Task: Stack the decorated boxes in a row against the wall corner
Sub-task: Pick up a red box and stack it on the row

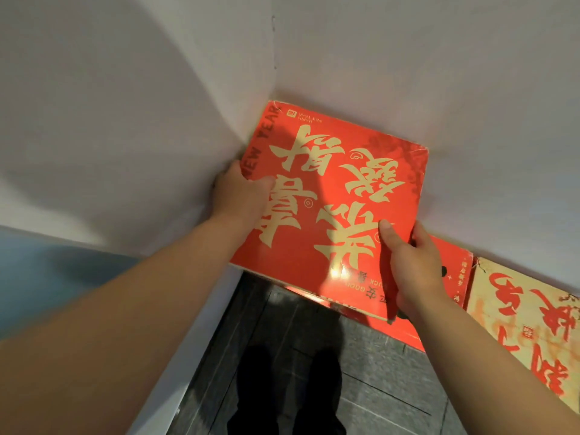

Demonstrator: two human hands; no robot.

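The red box [332, 196] with large gold characters lies face up between the two grips, and its far corner is tucked into the meeting of the two white walls [439, 73]. The face is close to square, so no long axis stands out. One edge runs along the wall beyond the left grip [241, 196] and the next along the wall beyond the right grip [411, 268]. The print is upside down from the wearer's side: the characters' tops point back toward the grips, and the words "NEW YEAR" run along the edge held by the left grip.

The left grip clamps that edge about halfway along, with the thumb laid on the red face and the fingers curled round the side next to the wall. The right grip holds the near corner on the opposite side, with the thumb pressed on the face and the fingers wrapped round the edge.

Under the right grip a second red box [452, 277] shows, offset outward from the held one. Whether the upper box rests fully on it cannot be told. Just outside the right grip, along the same wall, sits a cream box [527, 324] with red characters, touching the lower red one. Below both forearms lie dark floor tiles [376, 387] and two dark shoes [260, 397].
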